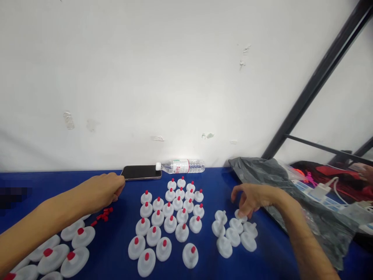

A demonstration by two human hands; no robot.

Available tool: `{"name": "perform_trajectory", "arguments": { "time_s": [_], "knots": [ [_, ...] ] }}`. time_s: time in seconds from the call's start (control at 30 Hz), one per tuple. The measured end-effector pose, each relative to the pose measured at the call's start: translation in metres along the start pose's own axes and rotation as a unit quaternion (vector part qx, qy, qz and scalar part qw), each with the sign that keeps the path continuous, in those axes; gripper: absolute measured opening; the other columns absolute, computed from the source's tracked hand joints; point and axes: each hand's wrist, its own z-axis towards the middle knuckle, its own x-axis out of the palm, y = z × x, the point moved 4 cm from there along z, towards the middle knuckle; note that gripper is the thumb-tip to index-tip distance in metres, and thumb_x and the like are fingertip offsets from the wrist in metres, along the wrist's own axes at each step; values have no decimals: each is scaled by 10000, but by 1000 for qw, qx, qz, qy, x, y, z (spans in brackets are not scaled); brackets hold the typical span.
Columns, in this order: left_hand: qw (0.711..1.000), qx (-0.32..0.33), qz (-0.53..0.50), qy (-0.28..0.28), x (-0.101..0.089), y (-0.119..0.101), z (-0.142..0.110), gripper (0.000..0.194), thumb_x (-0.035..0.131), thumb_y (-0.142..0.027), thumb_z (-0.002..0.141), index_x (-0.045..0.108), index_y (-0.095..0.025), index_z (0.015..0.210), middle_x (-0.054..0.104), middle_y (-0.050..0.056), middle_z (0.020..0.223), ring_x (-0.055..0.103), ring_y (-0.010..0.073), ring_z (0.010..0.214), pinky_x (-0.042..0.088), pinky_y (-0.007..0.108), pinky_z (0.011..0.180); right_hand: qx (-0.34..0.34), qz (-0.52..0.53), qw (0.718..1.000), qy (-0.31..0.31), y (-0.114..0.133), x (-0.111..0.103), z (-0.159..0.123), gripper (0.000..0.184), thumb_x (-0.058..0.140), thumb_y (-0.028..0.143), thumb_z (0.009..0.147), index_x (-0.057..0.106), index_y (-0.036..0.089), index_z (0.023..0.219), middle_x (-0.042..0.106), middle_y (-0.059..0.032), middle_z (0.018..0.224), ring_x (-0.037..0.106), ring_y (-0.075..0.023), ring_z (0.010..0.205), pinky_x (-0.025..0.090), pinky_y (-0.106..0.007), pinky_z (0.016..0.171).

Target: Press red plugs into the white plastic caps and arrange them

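My left hand (108,187) is closed, its fingers curled down just above a small pile of red caps (104,215). What it holds, if anything, is hidden. My right hand (250,199) reaches over a cluster of uncapped white plastic discs with short spouts (233,236). Its fingers are bent but apart, and the lower fingertips touch the rearmost white disc (240,214), partly covering it. Between my hands stand several rows of white discs with red caps on their spouts (169,223).
More red-capped discs (75,261) lie at the lower left, partly under my left forearm. A phone (141,172) and a clear bottle (182,166) lie along the wall. At right are a grey plastic bag (256,171), a white charger with cable (320,190) and a dark metal frame (311,81).
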Motion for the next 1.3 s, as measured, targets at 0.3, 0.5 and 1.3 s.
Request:
{"name": "perform_trajectory", "arguments": {
  "time_s": [0.3, 0.5, 1.3],
  "knots": [
    [1000, 7, 9, -22, -17, -10, -2, 206, 506, -36, 795, 612, -208, 758, 645, 22, 773, 578, 217, 665, 267, 295, 599, -91, -39, 992, -75, 21, -3, 9, 339, 670, 58, 755, 812, 357, 827, 790, -8, 859, 734, -104, 757, 478, -226, 690],
    [998, 33, 18, -47, -30, -20, -2, 175, 508, -105, 830, 622, -235, 804, 685, 5, 805, 605, 214, 673, 308, 296, 603, -92, -62, 993, -49, 21, 4, 12, 315, 778, 205, 749, 789, 382, 1010, 776, -12, 981, 724, -131, 785, 488, -234, 685],
    [993, 61, -36, -91, -69, -78, -20, 250, 494, -218, 927, 739, -266, 928, 730, 21, 783, 621, 226, 667, 316, 322, 583, -324, 100, 930, -144, 95, 41, 17, 278, 789, 304, 837, 679, 223, 1079, 776, -14, 879, 750, -204, 815, 575, -324, 811]
  ]
}}
